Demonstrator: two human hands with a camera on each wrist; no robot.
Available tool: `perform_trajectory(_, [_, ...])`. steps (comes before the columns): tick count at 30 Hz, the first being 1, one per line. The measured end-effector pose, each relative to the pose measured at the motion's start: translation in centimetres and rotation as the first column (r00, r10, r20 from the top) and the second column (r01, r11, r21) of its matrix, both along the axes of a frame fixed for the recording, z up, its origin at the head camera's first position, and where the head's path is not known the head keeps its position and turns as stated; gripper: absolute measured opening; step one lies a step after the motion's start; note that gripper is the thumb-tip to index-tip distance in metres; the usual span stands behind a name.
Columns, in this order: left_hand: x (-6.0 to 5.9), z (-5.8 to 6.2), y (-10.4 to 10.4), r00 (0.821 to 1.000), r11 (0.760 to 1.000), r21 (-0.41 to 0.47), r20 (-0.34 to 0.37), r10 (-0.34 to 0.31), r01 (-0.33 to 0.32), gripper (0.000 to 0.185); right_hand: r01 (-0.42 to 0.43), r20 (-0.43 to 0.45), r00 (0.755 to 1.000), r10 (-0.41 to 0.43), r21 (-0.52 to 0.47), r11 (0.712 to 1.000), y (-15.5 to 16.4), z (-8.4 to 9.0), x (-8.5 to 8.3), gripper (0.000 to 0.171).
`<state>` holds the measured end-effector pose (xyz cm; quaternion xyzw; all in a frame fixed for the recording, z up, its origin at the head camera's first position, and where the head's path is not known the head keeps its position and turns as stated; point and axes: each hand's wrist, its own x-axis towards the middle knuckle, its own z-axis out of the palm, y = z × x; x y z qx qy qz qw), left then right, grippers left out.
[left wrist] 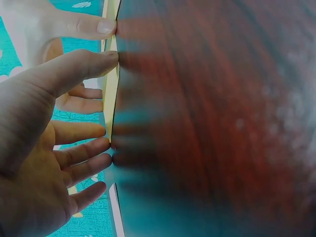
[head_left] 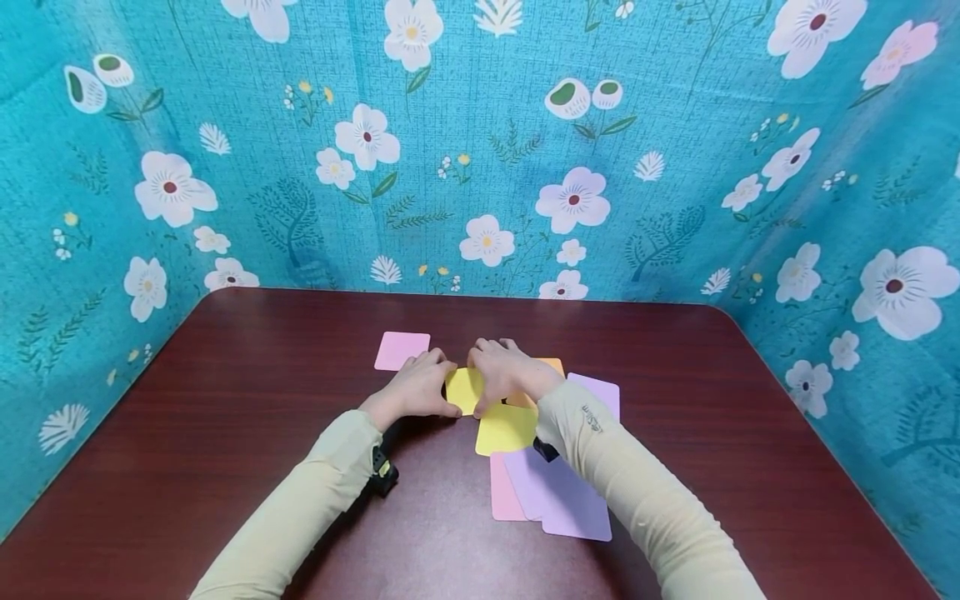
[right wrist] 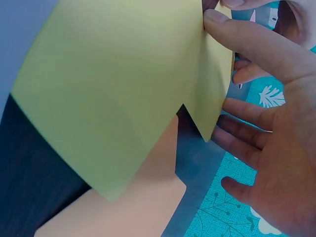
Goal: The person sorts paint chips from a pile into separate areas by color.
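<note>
A yellow card [head_left: 463, 392] lies between the two hands. My left hand [head_left: 418, 388] holds its left end by the edges, thumb on the near side and fingertips at the far side. My right hand [head_left: 508, 371] holds the right end the same way, its thumb [right wrist: 222, 22] on the near edge. From the left the card [left wrist: 112, 94] shows almost edge-on. Under the right wrist lies a second yellow card [head_left: 506, 429], overlapping an orange card [right wrist: 143, 202]. A pink card [head_left: 402, 351] sits just beyond the left hand.
Purple cards [head_left: 570, 496] overlap a pink card [head_left: 512, 492] near the right forearm. Another purple card [head_left: 600, 394] lies farther right, beside orange [head_left: 553, 365]. The dark red-brown table [head_left: 247, 400] ends at a blue floral cloth [head_left: 450, 167] behind and at both sides.
</note>
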<state>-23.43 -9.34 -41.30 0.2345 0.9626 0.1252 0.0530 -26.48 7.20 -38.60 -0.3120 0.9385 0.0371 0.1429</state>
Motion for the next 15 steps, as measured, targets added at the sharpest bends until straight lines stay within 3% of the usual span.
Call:
perform_trajectory(8, [0.13,0.32,0.11,1.0,0.999,-0.034,0.01,-0.01,0.01,0.066,-0.017,-0.013,1.0,0.017,0.007,1.0,-0.25,0.07,-0.03,0.075])
perform_trajectory(15, [0.08,0.28,-0.24,1.0,1.0,-0.02,-0.024,-0.001,0.0,0.074,-0.067,-0.103,0.993,0.064,-0.025,0.997,-0.45,-0.03,0.02,0.075])
